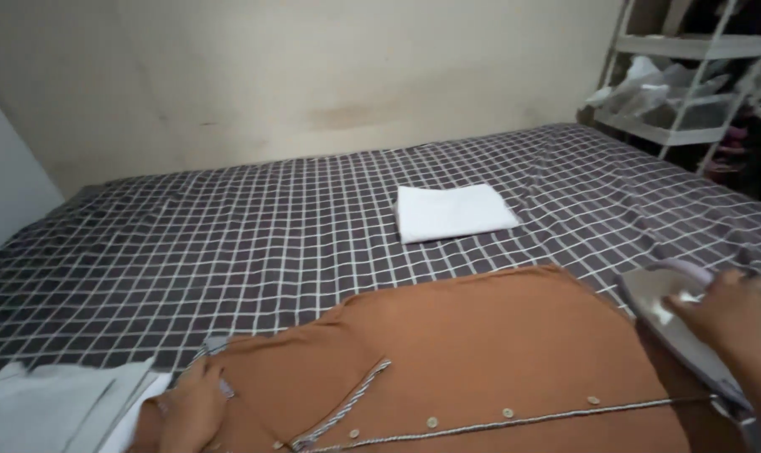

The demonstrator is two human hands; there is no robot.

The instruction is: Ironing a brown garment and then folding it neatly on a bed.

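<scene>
Brown garment [481,352] under iron [678,323], folded white cloth [454,211] beyond.

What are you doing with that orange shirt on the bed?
A person is ironing a rust-orange garment with small buttons and striped trim, spread flat on a bed covered by a dark grey checked sheet. The right hand grips a pale lilac clothes iron at the garment's right edge. The left hand presses down near the collar. A folded white cloth lies farther back on the bed.
</scene>
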